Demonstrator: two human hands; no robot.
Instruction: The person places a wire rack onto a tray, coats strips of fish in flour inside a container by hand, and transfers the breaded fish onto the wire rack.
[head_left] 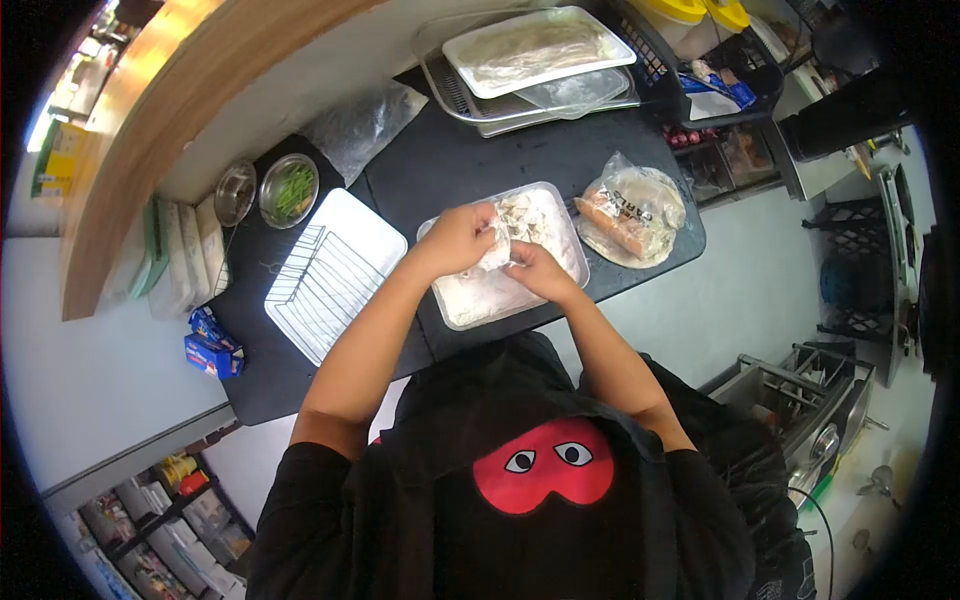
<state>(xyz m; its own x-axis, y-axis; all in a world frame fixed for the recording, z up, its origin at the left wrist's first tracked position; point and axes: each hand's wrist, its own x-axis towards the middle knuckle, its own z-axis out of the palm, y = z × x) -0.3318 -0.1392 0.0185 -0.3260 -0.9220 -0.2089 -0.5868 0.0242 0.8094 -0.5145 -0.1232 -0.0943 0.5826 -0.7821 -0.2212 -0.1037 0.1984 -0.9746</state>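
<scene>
While left fingers [483,222] hold a powdery piece [496,252], right fingers [524,259] touch it.

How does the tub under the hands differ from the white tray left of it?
The tub looks translucent; the tray is opaque white. The tub holds powdery white contents; the tray bears a wire rack. The left hand and right hand are over the tub, not the tray. Both sit on the dark tabletop.

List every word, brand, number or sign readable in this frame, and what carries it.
Clear plastic bag with dark lettering: creased, no word certain.
Blue cardboard box with white lettering: too small.
Blue-and-white packet in the black plastic basket: too small.
Yellow-and-green panel, far left: blurred.
Nothing reads with certainty.
</scene>
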